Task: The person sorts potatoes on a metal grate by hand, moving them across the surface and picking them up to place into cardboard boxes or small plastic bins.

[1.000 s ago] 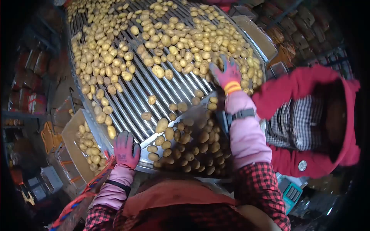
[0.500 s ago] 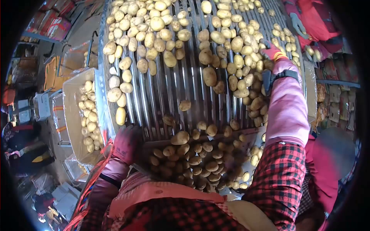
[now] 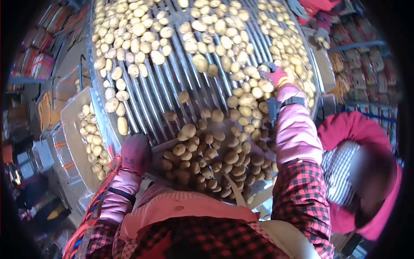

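Note:
My left hand [image 3: 136, 154], in a pink and dark glove, rests at the left front corner of the roller conveyor [image 3: 151, 93], its fingers laid forward near an oblong potato [image 3: 123, 126]. No object shows in it. My right hand [image 3: 275, 75], gloved in pink with dark fingertips, reaches over the right side of the rollers. Its fingers look apart and touch potatoes in a dense band; the undersides are hidden. Many potatoes [image 3: 139, 29] cover the far rollers. Below the front edge, browner potatoes [image 3: 230, 157] lie heaped in front of my apron.
A lined carton [image 3: 71, 123] with potatoes stands left of the conveyor. At right, close to my arm, a person in a red top [image 3: 358, 129] bends over. Another worker's gloved hand [image 3: 322, 36] is at the far right. Stacked cartons [image 3: 364, 64] line the right side.
My view has shifted, so the conveyor sits further left. My right hand appears lower and further left among the potatoes. The person at right shows more fully. My left hand stays at the corner.

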